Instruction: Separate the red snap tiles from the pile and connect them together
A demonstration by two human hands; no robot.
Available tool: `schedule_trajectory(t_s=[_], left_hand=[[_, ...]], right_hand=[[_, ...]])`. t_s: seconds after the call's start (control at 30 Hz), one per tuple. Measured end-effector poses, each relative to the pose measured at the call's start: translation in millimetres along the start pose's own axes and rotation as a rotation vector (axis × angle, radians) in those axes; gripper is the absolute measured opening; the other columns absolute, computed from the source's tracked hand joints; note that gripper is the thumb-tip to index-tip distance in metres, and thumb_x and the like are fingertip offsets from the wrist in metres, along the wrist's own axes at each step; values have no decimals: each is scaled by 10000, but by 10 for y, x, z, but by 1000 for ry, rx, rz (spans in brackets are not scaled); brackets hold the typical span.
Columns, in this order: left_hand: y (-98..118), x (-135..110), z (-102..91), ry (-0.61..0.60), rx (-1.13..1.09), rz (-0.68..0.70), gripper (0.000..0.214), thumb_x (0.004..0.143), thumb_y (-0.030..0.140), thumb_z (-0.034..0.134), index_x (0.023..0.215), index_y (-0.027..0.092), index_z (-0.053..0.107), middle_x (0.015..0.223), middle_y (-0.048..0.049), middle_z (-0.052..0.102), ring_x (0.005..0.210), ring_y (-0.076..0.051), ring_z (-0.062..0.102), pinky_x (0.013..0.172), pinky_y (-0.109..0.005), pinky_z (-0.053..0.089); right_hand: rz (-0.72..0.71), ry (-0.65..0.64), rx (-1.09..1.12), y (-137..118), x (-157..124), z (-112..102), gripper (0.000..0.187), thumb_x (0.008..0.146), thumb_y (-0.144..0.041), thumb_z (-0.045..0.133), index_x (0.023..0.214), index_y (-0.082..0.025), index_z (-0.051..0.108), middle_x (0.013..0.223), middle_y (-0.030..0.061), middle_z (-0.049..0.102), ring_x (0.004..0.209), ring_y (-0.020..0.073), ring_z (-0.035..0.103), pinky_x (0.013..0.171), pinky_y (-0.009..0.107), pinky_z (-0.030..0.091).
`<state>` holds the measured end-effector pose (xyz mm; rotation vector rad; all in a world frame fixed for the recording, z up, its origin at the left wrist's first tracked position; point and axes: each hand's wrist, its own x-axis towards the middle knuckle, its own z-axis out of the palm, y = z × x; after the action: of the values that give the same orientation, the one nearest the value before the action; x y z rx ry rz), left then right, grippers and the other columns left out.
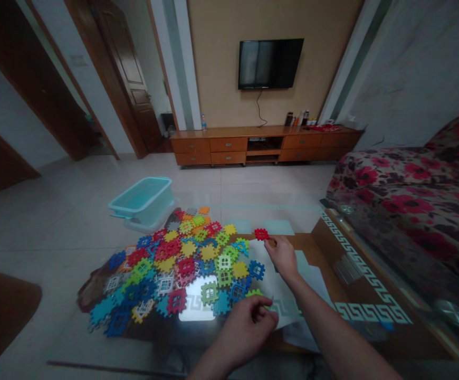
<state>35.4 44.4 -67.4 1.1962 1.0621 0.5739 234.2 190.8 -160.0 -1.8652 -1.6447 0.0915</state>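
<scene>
On a glass-topped table (372,312) with a Greek-key border: one loose heap of interlocking toothed tiles (188,248), in red, blue, yellow, green, white and orange, many with window-like centres, lying flat or overlapping. Right hand (284,256): extended, thumb and fingers pinching one red tile (261,234) by its near edge, to the right of the heap's far part; whether the tile touches the glass cannot be told. Left hand (250,327): nearer the body, fingers curled towards the thumb, beside the heap's near right edge; a yellow-green tile (255,293) shows just beyond the knuckles, and whether anything is gripped cannot be told. Handling note, by judgement: the red tile is best kept by a light edge grip, teeth uncovered and face level, with the forearm clear of neighbouring tiles; the left hand would serve best low and close by, ready to steady. Surface, further: pale paper sheets (312,279) under the right forearm, a bright reflection among the tiles. Room: turquoise tub (166,199) beyond the heap, left; pale tiled floor; long wooden cabinet (229,143); wall-mounted television (271,63), screen dark; flower-patterned sofa (407,171), right; wooden door (134,84), left.
</scene>
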Motion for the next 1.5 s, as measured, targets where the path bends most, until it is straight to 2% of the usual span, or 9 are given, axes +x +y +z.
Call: schedule_trajectory(t_s=[0.37, 0.67, 0.97, 1.5], left_hand=[[-87, 19, -19, -10, 19, 24, 412, 824, 396, 625, 1133, 124, 648, 862, -47, 645, 770, -162, 576, 723, -291, 440], [55, -30, -9, 3, 48, -24, 420, 804, 365, 631, 1133, 105, 652, 881, -64, 662, 787, -173, 592, 732, -296, 445], [-55, 3, -19, -11, 69, -11, 429, 820, 375, 626, 1170, 127, 640, 938, -78, 676, 813, -177, 609, 742, -297, 463], [6, -23, -26, -16, 109, 1, 432, 814, 379, 629, 1164, 126, 645, 940, -79, 691, 824, -185, 615, 761, -306, 468]], right_hand=[[45, 19, -36, -41, 7, 3, 282, 862, -342, 569, 1006, -135, 697, 979, 112, 683, 875, 222, 625, 832, 310, 439], [57, 8, -49, -80, -1, -35, 257, 860, -341, 561, 981, -161, 699, 963, 94, 678, 862, 217, 625, 806, 310, 436], [45, -3, -39, -33, 20, 1, 265, 865, -351, 555, 971, -154, 696, 954, 106, 677, 886, 226, 629, 845, 320, 442], [62, -11, -26, -44, 17, -6, 263, 860, -352, 551, 976, -154, 679, 967, 113, 665, 892, 231, 615, 844, 327, 431]])
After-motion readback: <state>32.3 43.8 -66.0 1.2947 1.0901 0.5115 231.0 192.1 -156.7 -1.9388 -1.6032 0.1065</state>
